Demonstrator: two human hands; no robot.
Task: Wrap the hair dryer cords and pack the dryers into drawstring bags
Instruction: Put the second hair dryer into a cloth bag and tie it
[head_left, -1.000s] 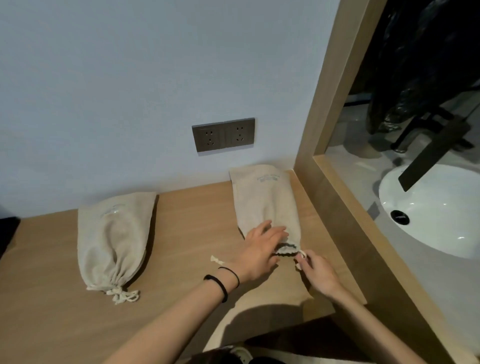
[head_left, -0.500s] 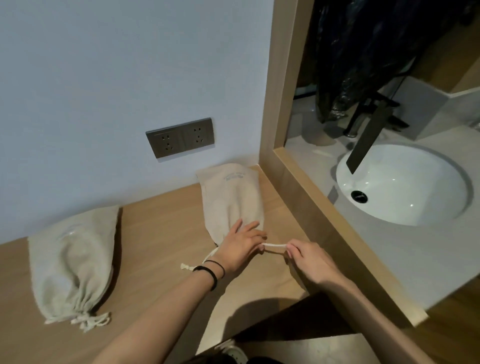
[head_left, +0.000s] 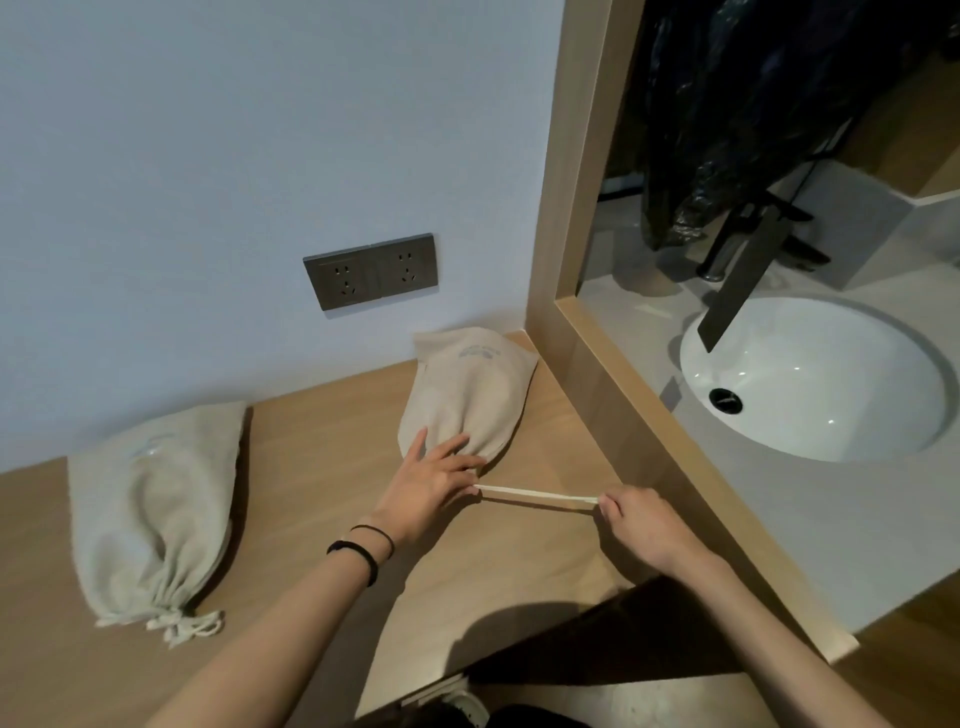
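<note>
- Cinching the second bag looks like the step in hand: the right hand (head_left: 639, 525) pinches the end of the drawstring (head_left: 535, 493), which runs taut from the bag's mouth out to the right
- the left hand (head_left: 431, 493) lies flat on the near end of the right bag (head_left: 467, 400), fingers straight and spread, pressing it down on the counter (head_left: 322, 415) rather than gripping it
- the bag's mouth sits under that hand, so there's no telling how far it's closed
- the right bag lies in the back right corner of the counter, far end up against the wall below the socket plate (head_left: 370, 271), just beside the wooden partition (head_left: 649, 415) that fences off the sink (head_left: 831, 384)
- no dryer actually shows anywhere, but this bag bulges, so presumably one's inside with its cord wrapped
- the left bag (head_left: 150, 509) lies well apart on the left side of the counter, mouth gathered and its cord ends bunched at the near end, so that one looks done
- so the job reads as pretty much on the home stretch
- the next move probably calls for the left hand to pin the fabric firmly while the right pulls sideways, otherwise the whole bag just slides along; after that, maybe tidying the loose cord like on the other bag
</note>
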